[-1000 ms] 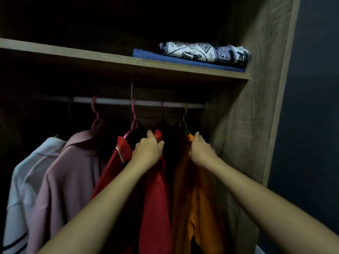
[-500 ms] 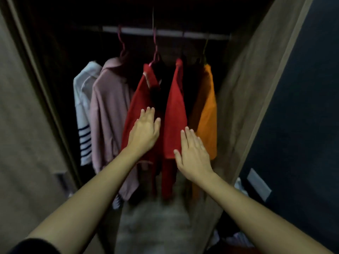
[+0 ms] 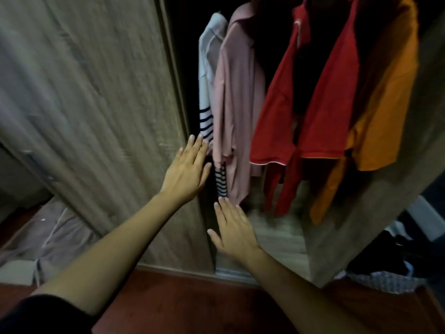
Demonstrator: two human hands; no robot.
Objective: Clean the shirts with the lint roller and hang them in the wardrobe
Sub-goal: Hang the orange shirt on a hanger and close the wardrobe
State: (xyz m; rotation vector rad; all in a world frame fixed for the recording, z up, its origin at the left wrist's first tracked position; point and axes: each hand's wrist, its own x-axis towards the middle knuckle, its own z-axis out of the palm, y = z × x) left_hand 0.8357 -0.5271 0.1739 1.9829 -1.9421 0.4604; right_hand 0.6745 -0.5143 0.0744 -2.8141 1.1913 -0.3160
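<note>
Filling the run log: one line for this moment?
left hand: open, at wardrobe door edge | right hand: open, lower | shirts: hanging

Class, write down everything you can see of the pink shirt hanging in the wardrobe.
The pink shirt is plain dusty pink, of soft-looking cloth, with a folded collar at the top. It hangs straight down, second from the left. It overlaps the white striped shirt on its left, and the red shirt hangs to its right.

Left hand [image 3: 186,173], right hand [image 3: 234,230] outstretched, fingers straight
</note>
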